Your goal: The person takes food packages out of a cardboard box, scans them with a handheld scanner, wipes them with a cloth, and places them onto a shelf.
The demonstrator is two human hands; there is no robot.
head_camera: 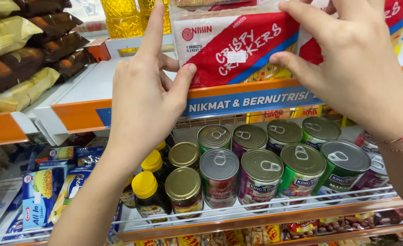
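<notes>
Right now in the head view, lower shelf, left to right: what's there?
Blue cheese packs → yellow-capped dark bottles → gold-lidded jars → pull-tab cans. Above them, left hand and right hand hold a red-and-white cracker pack.

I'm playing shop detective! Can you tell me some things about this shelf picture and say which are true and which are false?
1. Both hands touch the red and white cracker packet. True: the left hand and the right hand hold its two ends.
2. The tin cans stand on the shelf above the packet. False: they stand on the shelf below it.
3. The small bottles have yellow caps. True.
4. The cans are open. False: their lids with pull rings are shut.
5. The right wrist wears a thin bracelet. True.
</notes>
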